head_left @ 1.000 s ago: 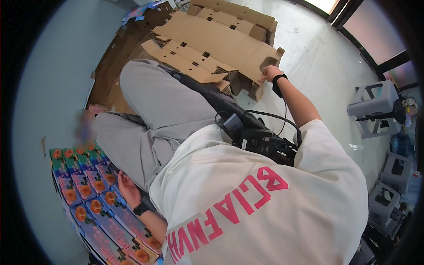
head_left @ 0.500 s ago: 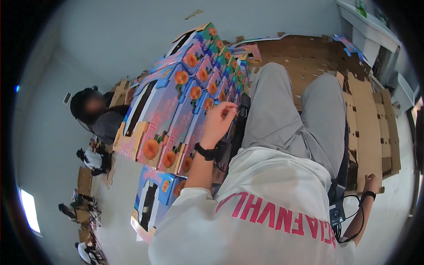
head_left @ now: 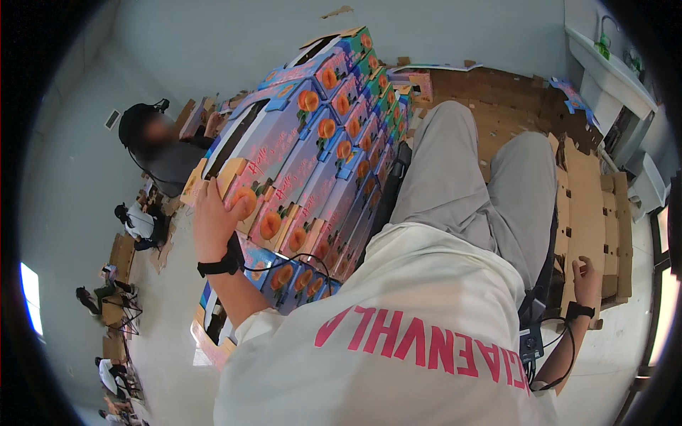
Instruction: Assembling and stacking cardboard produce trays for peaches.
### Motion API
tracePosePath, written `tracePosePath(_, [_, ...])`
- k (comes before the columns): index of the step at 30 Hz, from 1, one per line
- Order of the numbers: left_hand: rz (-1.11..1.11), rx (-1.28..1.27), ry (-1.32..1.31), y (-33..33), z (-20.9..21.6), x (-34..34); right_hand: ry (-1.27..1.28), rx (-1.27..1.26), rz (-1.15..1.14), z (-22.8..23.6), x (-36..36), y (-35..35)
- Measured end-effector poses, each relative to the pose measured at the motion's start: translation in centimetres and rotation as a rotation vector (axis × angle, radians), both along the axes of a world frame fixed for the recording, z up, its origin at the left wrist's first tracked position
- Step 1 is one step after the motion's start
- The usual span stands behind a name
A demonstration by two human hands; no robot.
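Observation:
My left hand (head_left: pixel 215 221) is at the near left corner of the top printed cardboard box (head_left: pixel 280 135) in a stack. Its fingers stretch up against the corner and its thumb stands apart on the front face. The box is blue and pink with orange fruit pictures and a long dark slot in its upper side. Over on the right, my right hand (head_left: pixel 587 278) hangs beside flat brown cardboard (head_left: pixel 586 206), its fingers loosely bent and apart, with nothing visible in them. Whether it touches the cardboard I cannot tell.
More printed boxes (head_left: pixel 290 287) lie under and behind the top one. A brown cardboard bin (head_left: pixel 511 99) stands beyond my knees. A white sink (head_left: pixel 611 67) is at the far right. At the left, a person in a dark cap (head_left: pixel 145 135) works close to the stack, with several others farther off.
My left hand has moved left and toward me, from beside the stack to the top box's corner. My right hand has risen slightly along the cardboard. The view has shifted a little.

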State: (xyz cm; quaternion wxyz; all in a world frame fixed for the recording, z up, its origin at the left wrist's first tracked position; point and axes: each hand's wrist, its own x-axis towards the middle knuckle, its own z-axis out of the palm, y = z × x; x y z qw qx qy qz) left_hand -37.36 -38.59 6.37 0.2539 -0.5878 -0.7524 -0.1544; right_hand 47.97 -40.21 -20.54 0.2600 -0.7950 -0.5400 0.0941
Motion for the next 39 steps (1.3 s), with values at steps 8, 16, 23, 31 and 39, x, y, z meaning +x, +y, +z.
tracePosePath(8, [0.043,-0.097,0.063,3.1,1.4,-0.7,0.058,-0.034,0.084,-0.5,1.5,-0.6])
tracePosePath(16, [-0.045,0.099,-0.131,3.8,0.3,0.2,0.046,-0.061,0.095,-0.5,1.1,-0.2])
tracePosePath(23, [-0.097,0.116,-0.19,-0.3,1.0,-0.3,0.117,0.005,0.116,-1.4,2.1,-0.1])
tracePosePath(31, [-0.227,0.218,-0.139,-5.0,4.5,3.8,0.054,-0.078,0.172,-0.3,1.9,-0.1])
tracePosePath(39, [-0.625,0.266,-0.222,-1.7,5.2,13.8,0.009,0.069,0.182,3.9,-1.0,0.3])
